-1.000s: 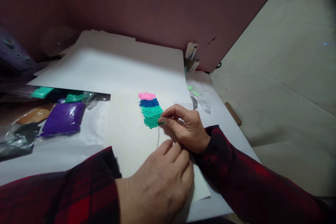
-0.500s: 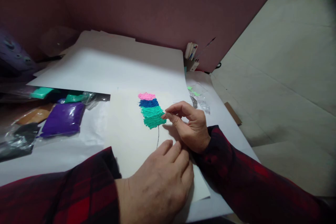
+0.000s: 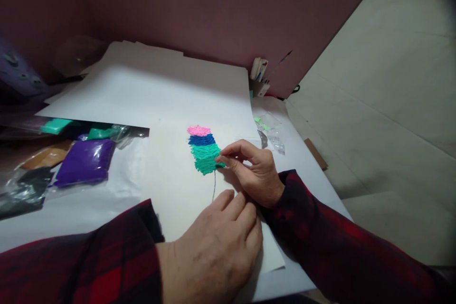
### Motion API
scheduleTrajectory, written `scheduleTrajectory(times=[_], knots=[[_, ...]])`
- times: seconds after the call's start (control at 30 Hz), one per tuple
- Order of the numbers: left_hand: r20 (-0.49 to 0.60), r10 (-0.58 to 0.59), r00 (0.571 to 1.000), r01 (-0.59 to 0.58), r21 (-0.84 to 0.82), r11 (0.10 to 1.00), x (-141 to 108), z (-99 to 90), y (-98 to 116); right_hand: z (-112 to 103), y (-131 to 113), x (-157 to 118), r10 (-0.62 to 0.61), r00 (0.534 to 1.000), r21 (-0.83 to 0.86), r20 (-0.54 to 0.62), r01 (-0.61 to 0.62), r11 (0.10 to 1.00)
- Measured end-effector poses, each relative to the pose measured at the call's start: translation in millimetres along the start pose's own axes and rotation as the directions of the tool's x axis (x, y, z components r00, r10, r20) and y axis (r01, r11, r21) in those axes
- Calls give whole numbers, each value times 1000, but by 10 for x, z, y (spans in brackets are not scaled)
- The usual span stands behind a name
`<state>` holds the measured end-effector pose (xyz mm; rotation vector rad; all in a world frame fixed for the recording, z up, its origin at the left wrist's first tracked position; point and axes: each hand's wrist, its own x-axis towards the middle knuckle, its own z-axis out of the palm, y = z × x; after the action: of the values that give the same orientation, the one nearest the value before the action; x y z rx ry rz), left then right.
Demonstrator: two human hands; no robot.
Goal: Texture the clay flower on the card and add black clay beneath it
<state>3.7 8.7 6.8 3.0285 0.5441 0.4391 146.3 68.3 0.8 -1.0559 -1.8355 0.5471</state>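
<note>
A ragged patch of modelling clay (image 3: 202, 152) sits on a cream sheet of paper (image 3: 171, 175), in bands of pink, dark blue, light green and deeper green. From its lower edge a thin dark drawn line (image 3: 214, 185) runs down the sheet. The thumb and forefinger of my right hand (image 3: 254, 168) are pinched together on green clay at the patch's right edge; the fingertips cover the piece between them. Lower down, my left hand (image 3: 217, 247) rests on the same sheet with its fingers curled in, so what is under them is hidden.
Bags of coloured clay lie at the left, among them a purple one (image 3: 85, 161). Large white sheets (image 3: 149, 80) spread behind the cream paper. Pens in a white holder (image 3: 259, 69) stand by the wall, and a clear wrapper (image 3: 274, 135) lies at the right.
My right hand's fingertips have shifted slightly left, further over the green band. My left hand has stayed in place.
</note>
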Motion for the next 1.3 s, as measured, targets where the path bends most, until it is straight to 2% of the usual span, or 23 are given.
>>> scheduleTrajectory(times=[1.03, 1.3], knots=[[-19, 2, 1000, -2, -8, 1000, -10, 18, 7, -3, -3, -5, 5, 999, -9, 31, -5, 1000], [-13, 5, 1000, -5, -9, 1000, -8, 9, -5, -10, -9, -13, 14, 1000, 3, -1, -14, 1000]])
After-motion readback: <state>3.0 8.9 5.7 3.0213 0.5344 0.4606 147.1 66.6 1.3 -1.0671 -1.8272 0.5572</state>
